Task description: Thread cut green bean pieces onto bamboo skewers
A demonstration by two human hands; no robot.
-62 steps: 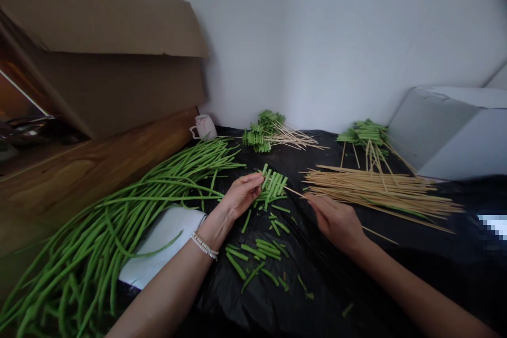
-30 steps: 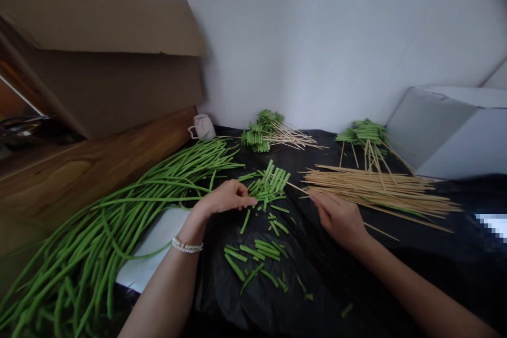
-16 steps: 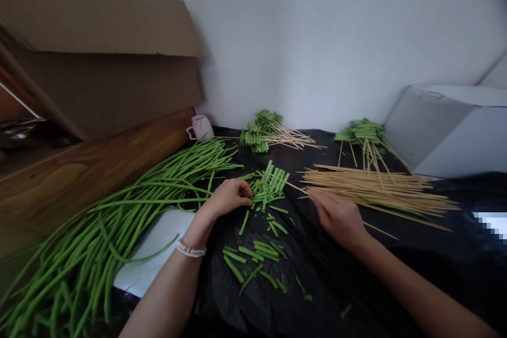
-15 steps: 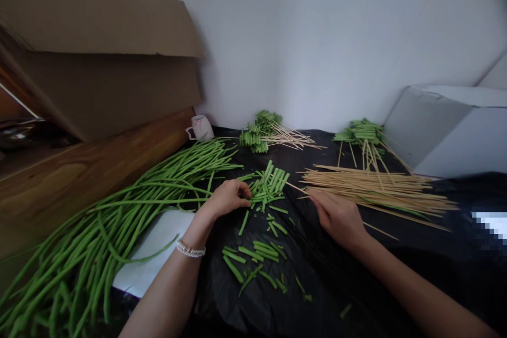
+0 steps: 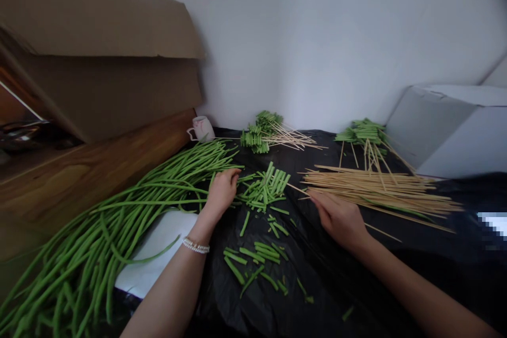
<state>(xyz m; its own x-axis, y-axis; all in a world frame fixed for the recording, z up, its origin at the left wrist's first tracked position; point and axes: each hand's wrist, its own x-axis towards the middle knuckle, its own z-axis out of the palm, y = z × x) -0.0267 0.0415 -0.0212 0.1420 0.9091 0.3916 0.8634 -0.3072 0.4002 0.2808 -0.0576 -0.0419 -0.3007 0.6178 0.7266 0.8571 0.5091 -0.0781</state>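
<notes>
My right hand (image 5: 336,216) is closed on the rear of a bamboo skewer (image 5: 298,188). Short cut green bean pieces (image 5: 280,181) are threaded side by side on its far end, which rests over a heap of loose pieces. My left hand (image 5: 223,188), a beaded bracelet on its wrist, is beside the tips of the long green beans (image 5: 158,190). Its fingers are curled together, with their undersides hidden, so what they hold, if anything, does not show. Loose bean pieces (image 5: 266,251) lie on the black plastic sheet (image 5: 317,285) nearer to me.
Behind my right hand lies a pile of bare skewers (image 5: 380,190). Bundles of filled skewers (image 5: 255,140) lie along the wall, with more bean skewers (image 5: 364,132) at right. A mug (image 5: 203,129), cardboard box (image 5: 119,26), wooden board (image 5: 99,166) and white box (image 5: 455,127) border the area.
My left hand has moved from the loose bean heap up and left to the long beans' tips. My right hand keeps the skewer in nearly the same place.
</notes>
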